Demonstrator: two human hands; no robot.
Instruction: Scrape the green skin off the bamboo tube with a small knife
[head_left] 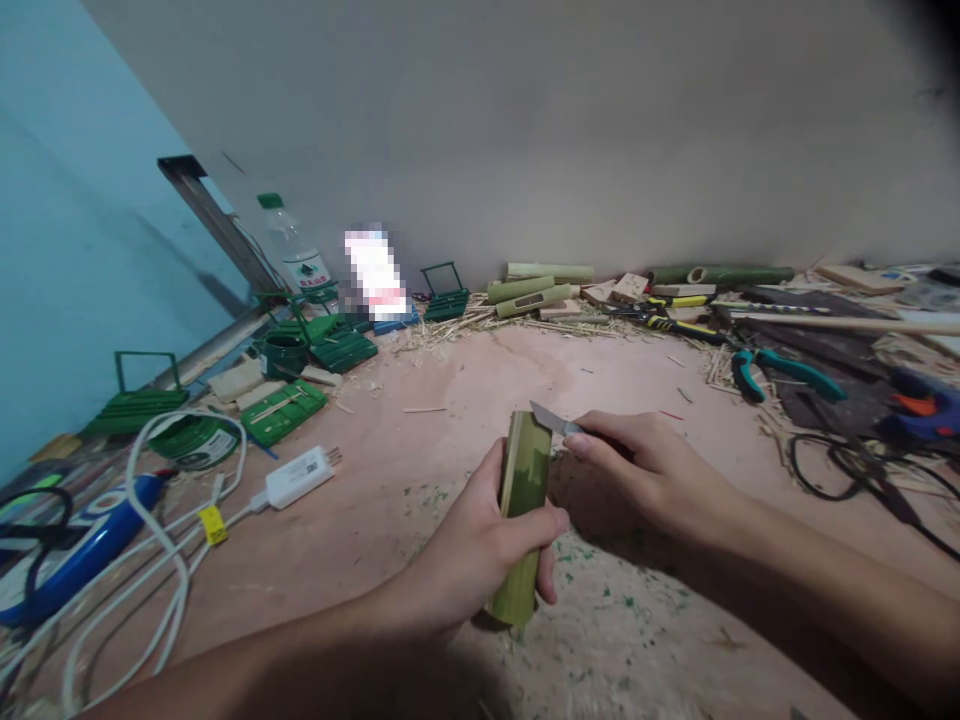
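Note:
My left hand is wrapped around a piece of split bamboo, with the thumb across its front. The bamboo stands tilted a little above the table, its green skin partly scraped to a paler shade. In my right hand is a knife with a short angled blade, pinched between thumb and fingers. The blade tip lies at the upper right edge of the bamboo; whether it touches I cannot tell. Small green shavings are scattered on the table below.
Along the wall lie bamboo pieces, green-handled pliers and yellow-black pliers. At left are a white charger with cable, green-painted bamboo items, a water bottle and a blue tube. A black cord curls at right.

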